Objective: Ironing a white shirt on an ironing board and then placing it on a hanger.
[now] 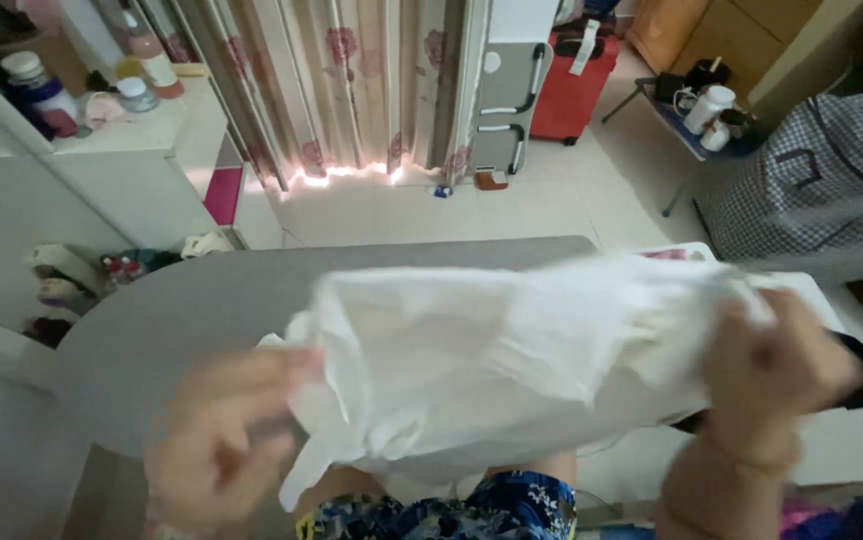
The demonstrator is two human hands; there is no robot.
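Note:
A white, thin garment (492, 360) is stretched in the air between my two hands, above a grey ironing board (182, 310). My left hand (222, 440), blurred by motion, grips the cloth's left end near the board's front edge. At the right end my right hand (772, 365) is closed on bunched fabric. The cloth hides the middle and right part of the board.
A white cabinet (122, 160) with bottles and jars stands at the left. Flowered curtains (352, 80) hang behind the board, with a red suitcase (572, 80) and a folded step stool (507, 100) beside them. A checked bag (822, 180) lies at the right on the tiled floor.

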